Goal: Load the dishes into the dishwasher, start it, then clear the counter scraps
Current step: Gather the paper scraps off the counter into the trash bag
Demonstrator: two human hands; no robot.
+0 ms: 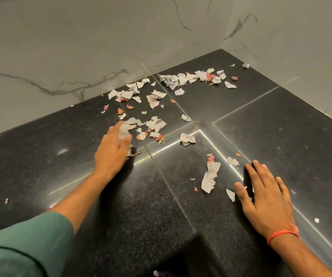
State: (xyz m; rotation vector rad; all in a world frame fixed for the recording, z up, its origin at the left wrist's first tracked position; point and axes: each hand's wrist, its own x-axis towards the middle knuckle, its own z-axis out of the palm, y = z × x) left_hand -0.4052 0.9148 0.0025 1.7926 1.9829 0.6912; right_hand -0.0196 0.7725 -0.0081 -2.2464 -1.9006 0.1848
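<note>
Everywhere, scraps (pixel 155 124) across black counter (pixel 281 136).

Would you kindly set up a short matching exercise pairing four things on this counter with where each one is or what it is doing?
Things:
1. left hand
2. right hand
3. orange thread
4. long white paper scrap

Places or states:
A. tied round the right wrist
B. lying on the black counter between the two hands
C. flat on the counter, fingers spread
D. touching crumpled paper scraps

Pairs: 1-D, 2-C, 3-A, 4-B
</note>
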